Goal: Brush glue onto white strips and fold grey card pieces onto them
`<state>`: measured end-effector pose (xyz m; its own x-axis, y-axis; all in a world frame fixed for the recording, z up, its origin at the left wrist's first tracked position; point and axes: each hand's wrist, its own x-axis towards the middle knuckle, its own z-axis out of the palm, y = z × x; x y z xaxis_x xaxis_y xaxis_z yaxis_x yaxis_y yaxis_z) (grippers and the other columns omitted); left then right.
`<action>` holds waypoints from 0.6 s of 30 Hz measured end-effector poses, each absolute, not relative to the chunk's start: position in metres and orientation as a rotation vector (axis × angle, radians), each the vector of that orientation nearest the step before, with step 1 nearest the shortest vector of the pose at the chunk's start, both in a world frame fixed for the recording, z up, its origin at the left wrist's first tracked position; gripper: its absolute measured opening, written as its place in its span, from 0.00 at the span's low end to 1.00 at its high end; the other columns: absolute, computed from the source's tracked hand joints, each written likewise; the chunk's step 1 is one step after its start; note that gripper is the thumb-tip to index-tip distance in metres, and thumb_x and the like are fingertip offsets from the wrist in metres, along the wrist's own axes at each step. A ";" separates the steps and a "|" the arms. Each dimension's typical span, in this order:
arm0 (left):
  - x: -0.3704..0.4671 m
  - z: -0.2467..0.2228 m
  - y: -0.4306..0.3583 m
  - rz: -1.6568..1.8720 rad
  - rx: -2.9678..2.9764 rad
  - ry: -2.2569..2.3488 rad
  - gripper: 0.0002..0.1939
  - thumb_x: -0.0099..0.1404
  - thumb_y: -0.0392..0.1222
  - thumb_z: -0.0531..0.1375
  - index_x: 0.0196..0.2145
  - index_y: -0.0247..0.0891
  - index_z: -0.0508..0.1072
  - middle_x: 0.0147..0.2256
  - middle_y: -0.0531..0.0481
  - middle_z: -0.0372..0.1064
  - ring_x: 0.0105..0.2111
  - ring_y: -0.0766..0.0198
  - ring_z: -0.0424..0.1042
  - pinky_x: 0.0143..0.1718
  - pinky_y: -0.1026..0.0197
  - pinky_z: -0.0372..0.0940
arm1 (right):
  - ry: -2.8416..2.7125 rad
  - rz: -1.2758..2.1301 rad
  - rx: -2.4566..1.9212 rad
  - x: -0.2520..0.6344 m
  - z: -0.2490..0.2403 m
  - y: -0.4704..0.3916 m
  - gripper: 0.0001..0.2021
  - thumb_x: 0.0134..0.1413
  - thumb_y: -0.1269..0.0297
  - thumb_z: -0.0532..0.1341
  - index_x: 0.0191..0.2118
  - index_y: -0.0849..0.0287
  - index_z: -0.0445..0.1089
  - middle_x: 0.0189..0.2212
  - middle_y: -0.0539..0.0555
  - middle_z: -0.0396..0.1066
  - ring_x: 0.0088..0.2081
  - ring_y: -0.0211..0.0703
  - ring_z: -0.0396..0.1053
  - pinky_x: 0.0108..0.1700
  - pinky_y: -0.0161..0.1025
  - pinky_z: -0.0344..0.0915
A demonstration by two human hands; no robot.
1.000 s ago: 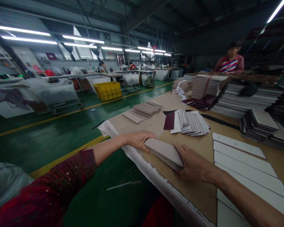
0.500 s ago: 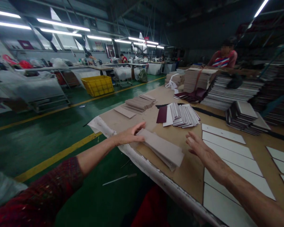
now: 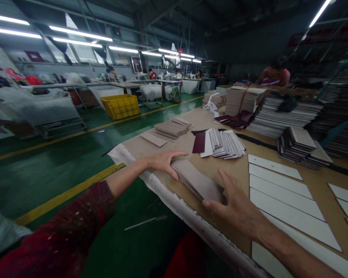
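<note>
While both hands press its ends, fingers spread, left hand (image 3: 162, 161) far, right hand (image 3: 234, 202) near, the grey-brown card stack (image 3: 195, 180) lies fanned, slanted.

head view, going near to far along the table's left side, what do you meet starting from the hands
right hand → slanted stack of grey-brown card strips under both hands → left hand → fanned pile of white-edged boards with a maroon sheet → loose pile of grey-brown cards → tall strapped stack of beige boards
</note>
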<state>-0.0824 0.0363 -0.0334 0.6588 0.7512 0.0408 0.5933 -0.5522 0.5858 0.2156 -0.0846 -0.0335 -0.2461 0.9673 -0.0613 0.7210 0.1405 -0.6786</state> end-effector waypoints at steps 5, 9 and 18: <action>-0.067 -0.012 0.054 0.019 2.477 0.868 0.58 0.40 0.48 0.78 0.67 0.42 0.59 0.66 0.39 0.59 0.65 0.44 0.58 0.67 0.48 0.50 | -2.138 0.959 -1.588 0.219 -0.045 -0.070 0.68 0.33 0.49 0.74 0.74 0.64 0.33 0.72 0.68 0.40 0.71 0.60 0.42 0.70 0.53 0.46; -0.052 -0.006 0.056 -0.030 2.489 0.731 0.61 0.39 0.45 0.77 0.68 0.38 0.57 0.66 0.38 0.58 0.66 0.42 0.56 0.68 0.48 0.48 | -2.079 0.960 -1.609 0.218 -0.046 -0.081 0.69 0.33 0.52 0.74 0.74 0.63 0.29 0.72 0.67 0.37 0.72 0.59 0.39 0.71 0.53 0.44; -0.017 0.002 0.055 -0.218 2.458 0.583 0.51 0.34 0.39 0.77 0.59 0.43 0.71 0.57 0.45 0.71 0.60 0.42 0.65 0.63 0.51 0.58 | -2.356 0.721 -1.542 0.207 -0.038 -0.084 0.58 0.41 0.55 0.70 0.74 0.61 0.38 0.72 0.62 0.43 0.70 0.56 0.45 0.70 0.50 0.46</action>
